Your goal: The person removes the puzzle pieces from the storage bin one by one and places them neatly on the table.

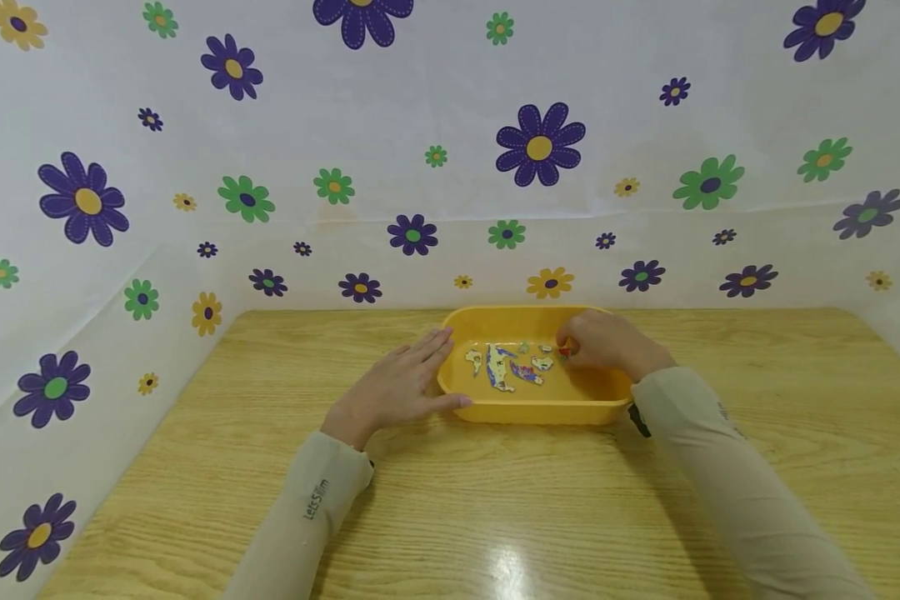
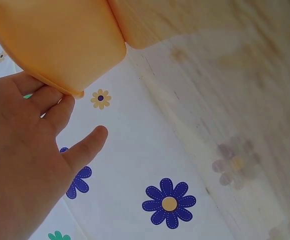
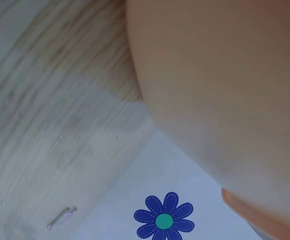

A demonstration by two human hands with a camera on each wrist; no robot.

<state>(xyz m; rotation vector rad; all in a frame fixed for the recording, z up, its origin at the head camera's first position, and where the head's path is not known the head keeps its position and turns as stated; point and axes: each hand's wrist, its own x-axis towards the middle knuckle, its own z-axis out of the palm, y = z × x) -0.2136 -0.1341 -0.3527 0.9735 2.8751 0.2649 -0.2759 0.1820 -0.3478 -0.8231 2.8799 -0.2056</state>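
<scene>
A yellow tub (image 1: 532, 412) stands on the table, with several cut-out pieces on its floor. Among them are a long cream-and-blue piece (image 1: 498, 367), a red-and-blue piece (image 1: 527, 372) and a small cream piece (image 1: 473, 360). My left hand (image 1: 397, 387) rests against the tub's left end, fingers fairly straight on the rim and thumb spread toward the front edge. In the left wrist view, the fingertips touch the rim and the thumb stands apart. Inside the tub's right half, my right hand (image 1: 607, 342) pinches a small red piece (image 1: 565, 352) with curled fingers, partly hiding it.
The wooden table (image 1: 435, 508) extends around the tub. Behind it and along the left hangs a white flowered sheet (image 1: 450, 192). A blurred tan surface (image 3: 225, 90) fills much of the right wrist view, and a small pale strip (image 3: 62, 218) shows at its lower left.
</scene>
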